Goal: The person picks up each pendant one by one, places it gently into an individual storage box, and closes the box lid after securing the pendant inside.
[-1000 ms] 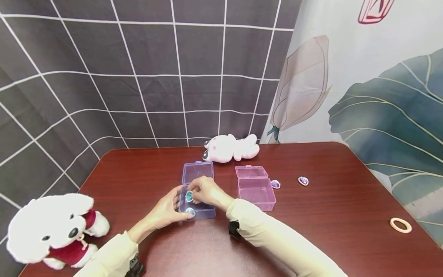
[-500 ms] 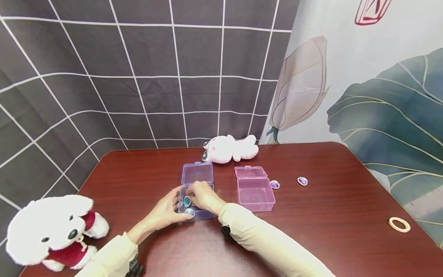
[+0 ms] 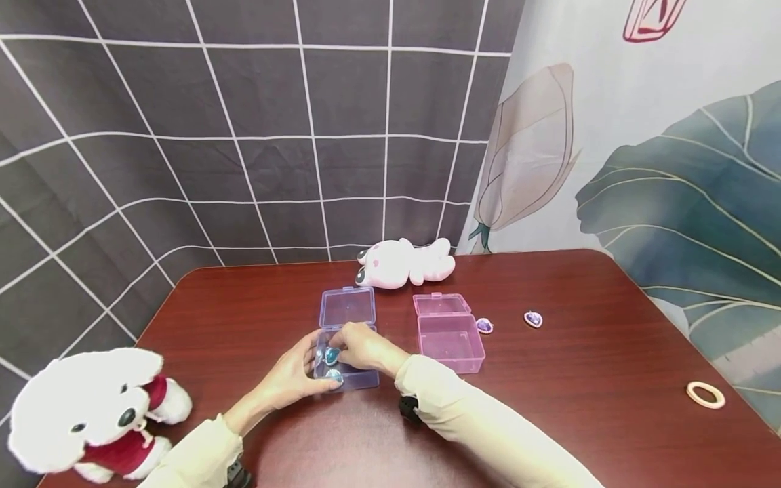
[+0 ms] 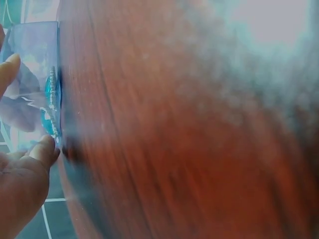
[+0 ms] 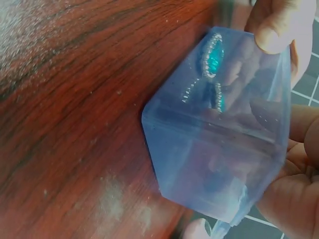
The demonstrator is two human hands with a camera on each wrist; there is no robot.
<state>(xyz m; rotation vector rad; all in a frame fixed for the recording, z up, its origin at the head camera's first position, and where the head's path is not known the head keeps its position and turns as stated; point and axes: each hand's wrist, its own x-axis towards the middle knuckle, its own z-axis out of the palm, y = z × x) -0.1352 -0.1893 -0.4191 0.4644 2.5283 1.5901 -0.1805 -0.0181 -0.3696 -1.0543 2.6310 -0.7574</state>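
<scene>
My left hand (image 3: 291,375) holds the clear blue plastic box (image 3: 361,381) from its left side, the thumb on the front corner and the fingers behind. My right hand (image 3: 366,347) reaches down into it, thumb and fingers pinched at a teal gem (image 3: 331,356) with a pale beaded rim. A second teal gem (image 3: 333,375) is near the front left corner, by my left thumb. Through the box wall, the right wrist view shows one teal gem (image 5: 214,57) on edge near the floor. The box's hinged lid (image 3: 348,307) stands open at the back.
An open pink plastic box (image 3: 451,346) stands to the right, with a purple gem (image 3: 484,326) beside it and another purple gem (image 3: 533,319) farther off. A pink plush toy (image 3: 405,264) lies behind. A white plush dog (image 3: 91,413) sits left; a wooden ring (image 3: 706,394) lies far right.
My right hand has lowered slightly inside the blue box, and the teal gem at its fingertips has come down and turned. My left hand keeps its hold on the box.
</scene>
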